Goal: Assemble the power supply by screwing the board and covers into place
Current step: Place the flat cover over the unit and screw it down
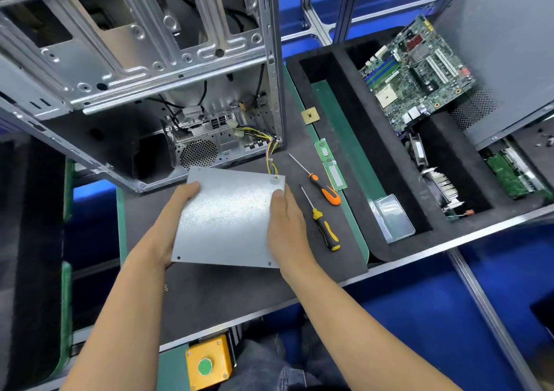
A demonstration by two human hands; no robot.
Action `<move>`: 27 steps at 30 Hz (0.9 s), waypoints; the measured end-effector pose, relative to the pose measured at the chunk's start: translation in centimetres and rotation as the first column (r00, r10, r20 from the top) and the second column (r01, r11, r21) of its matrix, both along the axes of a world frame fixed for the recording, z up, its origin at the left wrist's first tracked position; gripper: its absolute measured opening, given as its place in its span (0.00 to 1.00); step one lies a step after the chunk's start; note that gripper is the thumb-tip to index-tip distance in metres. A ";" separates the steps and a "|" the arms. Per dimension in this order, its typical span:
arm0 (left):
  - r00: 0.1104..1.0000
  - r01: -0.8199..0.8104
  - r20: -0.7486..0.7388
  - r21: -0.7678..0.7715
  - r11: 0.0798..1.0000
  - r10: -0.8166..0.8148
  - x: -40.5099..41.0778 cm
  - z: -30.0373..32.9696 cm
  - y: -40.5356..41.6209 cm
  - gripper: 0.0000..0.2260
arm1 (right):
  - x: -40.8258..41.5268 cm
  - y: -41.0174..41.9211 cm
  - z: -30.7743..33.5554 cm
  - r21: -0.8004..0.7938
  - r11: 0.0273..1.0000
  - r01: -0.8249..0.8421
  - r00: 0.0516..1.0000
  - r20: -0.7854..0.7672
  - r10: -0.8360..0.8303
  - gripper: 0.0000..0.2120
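The power supply (227,213) is a flat grey metal box held just above the dark work mat, its plain cover facing up. My left hand (172,219) grips its left edge and my right hand (286,225) grips its right edge. A bundle of yellow and black wires (271,156) runs from its far right corner into the open computer case (144,69) behind it. Two screwdrivers lie to the right of my right hand: an orange-handled one (319,182) and a black-and-yellow one (322,222).
A memory stick (331,165) and a processor chip (310,115) lie right of the case. The black foam tray (389,156) holds a motherboard (416,72), a heatsink (443,189) and a clear plastic box (392,218). A yellow button box (208,363) sits at the bench's front edge.
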State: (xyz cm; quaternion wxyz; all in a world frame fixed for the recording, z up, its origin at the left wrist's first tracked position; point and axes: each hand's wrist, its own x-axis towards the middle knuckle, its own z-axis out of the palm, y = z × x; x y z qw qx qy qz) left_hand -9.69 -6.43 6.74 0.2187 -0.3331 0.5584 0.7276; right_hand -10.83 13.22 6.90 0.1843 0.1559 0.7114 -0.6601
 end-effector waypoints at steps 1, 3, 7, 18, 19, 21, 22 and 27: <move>1.000 -0.014 0.003 0.001 1.000 0.014 0.1 -0.1 -0.1 0.20 | 0.0 0.0 0.0 -0.004 1.000 -0.004 1.000 -0.003 0.004 0.24; 0.998 -0.058 0.018 0.016 0.998 0.058 0.2 -0.1 -0.4 0.20 | 0.0 -0.3 0.2 -0.004 1.000 -0.010 1.000 -0.029 0.010 0.24; 0.994 -0.109 0.024 0.059 0.992 0.108 0.2 -0.2 -0.7 0.25 | -0.5 -0.9 1.0 0.044 0.999 -0.022 0.996 -0.086 0.025 0.22; 0.994 -0.110 0.001 0.054 0.992 0.111 0.4 0.0 -1.3 0.27 | -0.8 -1.4 1.3 0.066 0.998 -0.002 0.999 -0.052 0.006 0.24; 0.994 -0.106 -0.002 0.025 0.994 0.106 0.2 0.1 -1.3 0.25 | -0.8 -1.4 1.3 0.064 0.998 0.002 0.999 -0.047 0.001 0.24; 0.996 -0.085 -0.034 -0.014 0.996 0.085 -0.3 0.4 -1.4 0.21 | -0.9 -1.3 1.3 0.061 0.998 0.012 0.999 -0.044 -0.009 0.23; 0.991 -0.065 -0.120 -0.034 0.997 0.061 -0.5 0.4 -2.0 0.20 | -0.9 -1.3 1.3 0.066 0.998 0.016 0.999 -0.050 -0.013 0.22; 0.999 -0.013 -0.052 -0.105 0.994 0.008 -1.1 -0.4 -2.7 0.20 | -0.6 -1.7 1.5 0.082 0.997 0.014 0.996 -0.087 -0.007 0.21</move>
